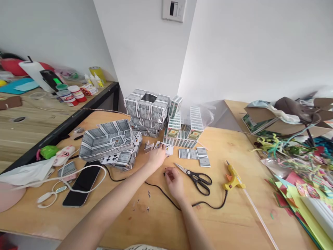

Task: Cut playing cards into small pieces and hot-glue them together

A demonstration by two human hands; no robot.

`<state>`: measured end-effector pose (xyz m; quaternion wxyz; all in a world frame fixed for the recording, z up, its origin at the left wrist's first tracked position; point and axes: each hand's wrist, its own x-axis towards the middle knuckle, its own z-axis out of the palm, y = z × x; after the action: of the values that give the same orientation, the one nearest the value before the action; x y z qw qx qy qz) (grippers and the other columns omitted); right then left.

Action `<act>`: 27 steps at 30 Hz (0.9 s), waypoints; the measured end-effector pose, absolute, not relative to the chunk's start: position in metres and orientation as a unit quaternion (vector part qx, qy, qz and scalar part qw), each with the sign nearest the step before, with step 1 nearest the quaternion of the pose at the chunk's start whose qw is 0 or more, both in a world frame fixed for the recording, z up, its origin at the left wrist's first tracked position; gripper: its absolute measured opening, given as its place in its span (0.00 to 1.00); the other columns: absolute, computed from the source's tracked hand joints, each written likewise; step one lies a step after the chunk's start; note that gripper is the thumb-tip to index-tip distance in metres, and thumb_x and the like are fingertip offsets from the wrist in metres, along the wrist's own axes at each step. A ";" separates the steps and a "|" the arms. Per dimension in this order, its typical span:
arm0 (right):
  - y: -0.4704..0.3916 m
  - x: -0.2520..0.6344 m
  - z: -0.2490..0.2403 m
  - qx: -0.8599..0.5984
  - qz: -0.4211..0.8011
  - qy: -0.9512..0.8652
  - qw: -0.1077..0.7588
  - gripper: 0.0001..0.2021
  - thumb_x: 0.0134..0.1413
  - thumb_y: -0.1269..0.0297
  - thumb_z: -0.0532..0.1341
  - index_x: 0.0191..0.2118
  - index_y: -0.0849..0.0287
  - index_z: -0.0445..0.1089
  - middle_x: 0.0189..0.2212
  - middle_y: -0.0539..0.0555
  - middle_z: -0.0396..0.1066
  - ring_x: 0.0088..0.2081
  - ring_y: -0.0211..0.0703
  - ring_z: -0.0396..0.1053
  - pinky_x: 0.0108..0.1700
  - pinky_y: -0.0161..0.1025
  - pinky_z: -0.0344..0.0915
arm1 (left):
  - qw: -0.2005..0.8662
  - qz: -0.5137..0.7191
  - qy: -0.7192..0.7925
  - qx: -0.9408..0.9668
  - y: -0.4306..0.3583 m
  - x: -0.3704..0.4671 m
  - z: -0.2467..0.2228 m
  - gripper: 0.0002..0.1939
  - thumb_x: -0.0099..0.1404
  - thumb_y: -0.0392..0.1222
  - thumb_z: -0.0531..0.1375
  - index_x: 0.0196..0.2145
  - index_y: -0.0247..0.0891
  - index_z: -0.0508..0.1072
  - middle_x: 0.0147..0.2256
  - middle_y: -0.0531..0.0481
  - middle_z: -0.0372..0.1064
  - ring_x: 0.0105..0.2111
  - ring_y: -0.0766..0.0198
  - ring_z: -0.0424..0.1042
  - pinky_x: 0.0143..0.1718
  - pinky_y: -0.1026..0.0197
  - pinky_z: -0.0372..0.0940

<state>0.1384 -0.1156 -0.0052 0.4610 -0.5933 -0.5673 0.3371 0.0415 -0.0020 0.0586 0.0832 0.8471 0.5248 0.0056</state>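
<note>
My left hand reaches over the middle of the table, its fingers closed on face-up playing cards in front of the stacked card boxes. Just left of it stands a small folded card piece. My right hand rests nearer to me, fingers loosely curled, thumb apart, nothing visible in it. Black-handled scissors lie right beside it. Beyond them, several cards are laid face down in an L shape. A tray made of cards tilts on more joined cards at the left.
A box built from cards stands at the back beside stacked card packs. A yellow glue gun lies right, its black cord crossing the table. A phone and white cable lie left; craft materials crowd the right.
</note>
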 end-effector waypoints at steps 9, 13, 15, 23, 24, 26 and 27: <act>-0.115 0.138 -0.007 -0.593 0.329 -0.570 0.465 0.07 0.49 0.68 0.53 0.34 0.57 0.66 0.29 0.53 0.67 0.30 0.43 0.67 0.34 0.40 0.67 | 0.069 0.015 0.504 0.861 -0.003 0.050 0.054 0.17 0.64 0.40 0.48 0.39 0.23 0.70 0.32 0.30 0.70 0.32 0.50 0.72 0.29 0.54 0.64; -0.115 0.138 -0.005 -0.594 0.327 -0.567 0.469 0.07 0.49 0.68 0.53 0.35 0.57 0.67 0.30 0.53 0.67 0.30 0.42 0.67 0.33 0.39 0.67 | 0.067 0.023 0.479 0.875 -0.004 0.047 0.055 0.14 0.61 0.29 0.46 0.39 0.28 0.70 0.32 0.34 0.71 0.33 0.52 0.72 0.32 0.54 0.63; -0.115 0.138 -0.004 -0.594 0.330 -0.564 0.469 0.07 0.49 0.68 0.53 0.35 0.57 0.67 0.30 0.53 0.67 0.30 0.42 0.67 0.33 0.40 0.67 | 0.064 0.026 0.474 0.878 -0.006 0.043 0.056 0.15 0.60 0.27 0.47 0.39 0.28 0.70 0.32 0.35 0.71 0.33 0.53 0.72 0.33 0.55 0.63; -0.115 0.138 -0.004 -0.586 0.338 -0.552 0.488 0.07 0.48 0.69 0.54 0.34 0.56 0.66 0.30 0.53 0.67 0.31 0.43 0.66 0.34 0.40 0.67 | 0.128 0.204 0.560 0.792 -0.015 0.020 0.067 0.13 0.63 0.43 0.48 0.28 0.36 0.69 0.23 0.47 0.67 0.25 0.63 0.66 0.27 0.64 0.56; -0.114 0.138 -0.004 -0.589 0.336 -0.548 0.490 0.07 0.48 0.69 0.54 0.35 0.56 0.66 0.30 0.53 0.67 0.31 0.43 0.66 0.35 0.40 0.66 | 0.156 0.241 0.565 0.774 -0.017 0.016 0.067 0.13 0.62 0.43 0.49 0.25 0.36 0.67 0.21 0.50 0.65 0.23 0.65 0.64 0.26 0.65 0.55; -0.114 0.139 -0.006 -0.593 0.336 -0.538 0.496 0.08 0.48 0.69 0.54 0.35 0.57 0.66 0.30 0.54 0.68 0.32 0.43 0.67 0.35 0.40 0.66 | 0.236 0.291 0.562 0.738 -0.020 0.008 0.064 0.14 0.60 0.44 0.50 0.21 0.36 0.64 0.16 0.54 0.59 0.19 0.69 0.59 0.22 0.67 0.51; -0.113 0.139 -0.006 -0.594 0.337 -0.534 0.499 0.08 0.48 0.69 0.54 0.36 0.57 0.66 0.30 0.54 0.68 0.32 0.43 0.67 0.36 0.41 0.67 | 0.278 0.309 0.557 0.719 -0.022 0.004 0.061 0.14 0.60 0.44 0.51 0.20 0.36 0.63 0.15 0.56 0.56 0.17 0.70 0.56 0.21 0.67 0.49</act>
<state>0.1387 -0.1133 -0.0058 0.4986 -0.5939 -0.5339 0.3371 0.0040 -0.0218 0.0610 0.2779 0.7189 0.5574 0.3086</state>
